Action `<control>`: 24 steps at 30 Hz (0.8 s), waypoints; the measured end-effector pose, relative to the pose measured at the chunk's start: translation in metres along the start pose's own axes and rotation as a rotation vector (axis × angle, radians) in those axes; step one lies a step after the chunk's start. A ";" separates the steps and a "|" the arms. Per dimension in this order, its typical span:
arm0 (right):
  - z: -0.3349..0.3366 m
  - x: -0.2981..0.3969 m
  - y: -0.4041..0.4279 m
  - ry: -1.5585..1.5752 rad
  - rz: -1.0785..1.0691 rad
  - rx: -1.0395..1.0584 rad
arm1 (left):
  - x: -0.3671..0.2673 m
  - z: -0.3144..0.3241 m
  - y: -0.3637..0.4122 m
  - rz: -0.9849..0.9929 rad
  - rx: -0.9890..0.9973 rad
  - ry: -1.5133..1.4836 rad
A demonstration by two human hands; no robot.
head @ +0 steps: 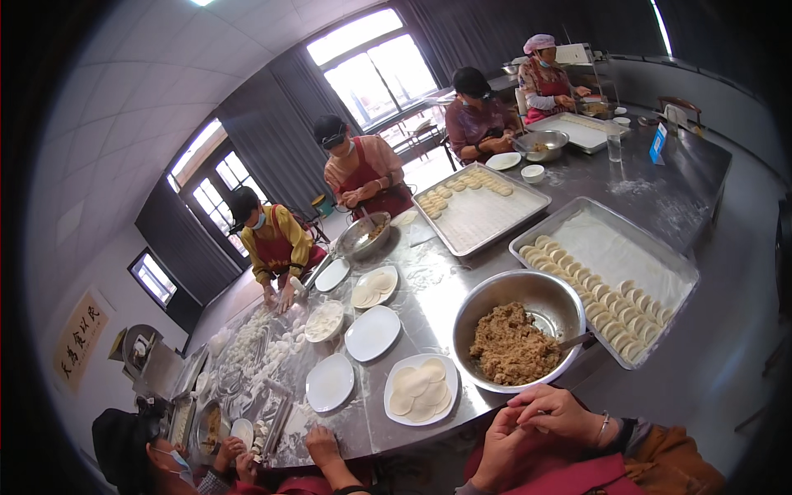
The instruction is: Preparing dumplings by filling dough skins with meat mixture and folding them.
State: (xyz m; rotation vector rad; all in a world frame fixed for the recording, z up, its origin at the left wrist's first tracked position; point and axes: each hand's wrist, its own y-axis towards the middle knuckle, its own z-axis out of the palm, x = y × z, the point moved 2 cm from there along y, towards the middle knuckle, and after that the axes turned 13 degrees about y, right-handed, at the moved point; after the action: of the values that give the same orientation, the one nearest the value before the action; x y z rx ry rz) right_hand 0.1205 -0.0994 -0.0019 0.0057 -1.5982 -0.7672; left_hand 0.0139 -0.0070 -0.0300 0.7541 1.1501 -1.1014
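My left hand (pixel 500 440) and my right hand (pixel 557 413) meet at the lower right, just before the table edge. Their fingers are bent together; a small pale bit shows between them, but the fingers hide what it is. Beyond them stands a large steel bowl (pixel 463 322) of brown minced filling (pixel 510 346), with a utensil handle (pixel 575 340) over its rim. To the bowl's left, round dough wrappers (pixel 421 390) overlap on a white plate (pixel 396 416). Right of the bowl, a metal tray (pixel 671 260) holds rows of folded dumplings (pixel 609 303).
Empty white plates (pixel 372 333) and a bowl of flour (pixel 323 322) stand on the floury steel table (pixel 427 303). Another dumpling tray (pixel 489 216) lies farther back. Several people work around the table; a co-worker's arm (pixel 328 448) rests at the near edge, left of my hands.
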 end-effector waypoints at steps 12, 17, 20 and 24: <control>0.001 -0.005 -0.005 0.053 0.055 -0.101 | 0.005 -0.003 0.002 0.007 -0.022 -0.111; -0.002 -0.003 -0.003 -0.032 -0.029 -0.083 | 0.001 0.002 0.005 -0.059 0.031 -0.172; 0.000 0.005 0.006 -0.162 -0.039 -0.096 | -0.014 0.003 0.008 -0.131 0.104 -0.383; -0.004 0.003 0.002 -0.028 -0.033 -0.162 | -0.018 0.004 0.010 -0.071 0.140 -0.402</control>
State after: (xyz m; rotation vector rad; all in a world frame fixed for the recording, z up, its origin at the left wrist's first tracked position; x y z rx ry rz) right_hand 0.1241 -0.1007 0.0016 -0.0967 -1.5618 -0.9241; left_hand 0.0239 -0.0023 -0.0125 0.5666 0.7697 -1.3332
